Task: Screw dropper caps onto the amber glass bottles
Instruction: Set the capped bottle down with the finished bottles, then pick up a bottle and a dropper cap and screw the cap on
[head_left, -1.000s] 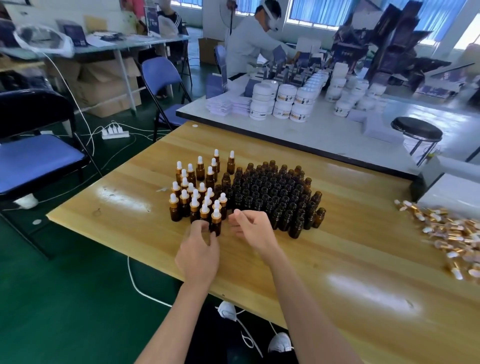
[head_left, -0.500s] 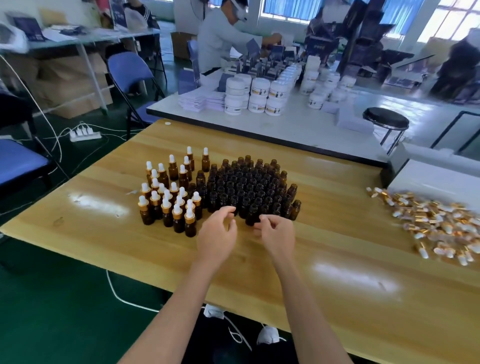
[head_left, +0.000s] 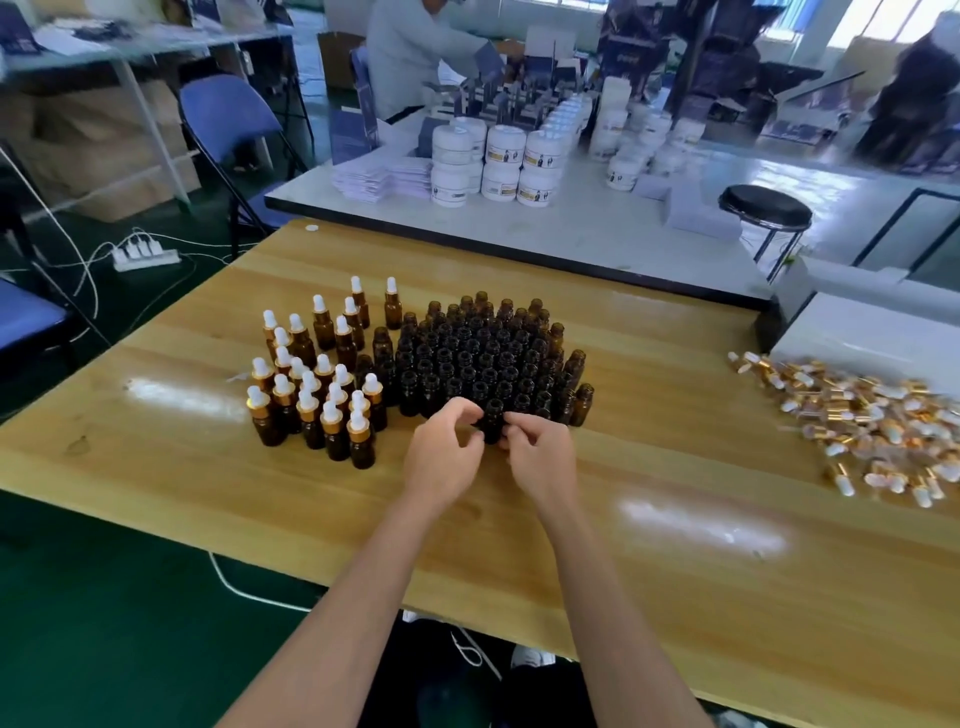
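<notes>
Your left hand (head_left: 441, 460) & right hand (head_left: 543, 457) both pinch one open bottle (head_left: 492, 422) at the cluster's front, on the tabletop (head_left: 623, 571). Light, hard glass, prob. slick & tippy: grip the body, not the neck.

Left hand (head_left: 445, 453) and right hand (head_left: 543, 457) have moved onto an uncapped bottle (head_left: 492, 422).

A broad strip of bare worktop (head_left: 691, 395) lies open right of the packed bottles (head_left: 483, 353), up to the cap pile (head_left: 872, 421). On their left, capped bottles (head_left: 311, 384) crowd close against them. Beyond the packed bottles, worktop runs bare to the far edge.
</notes>
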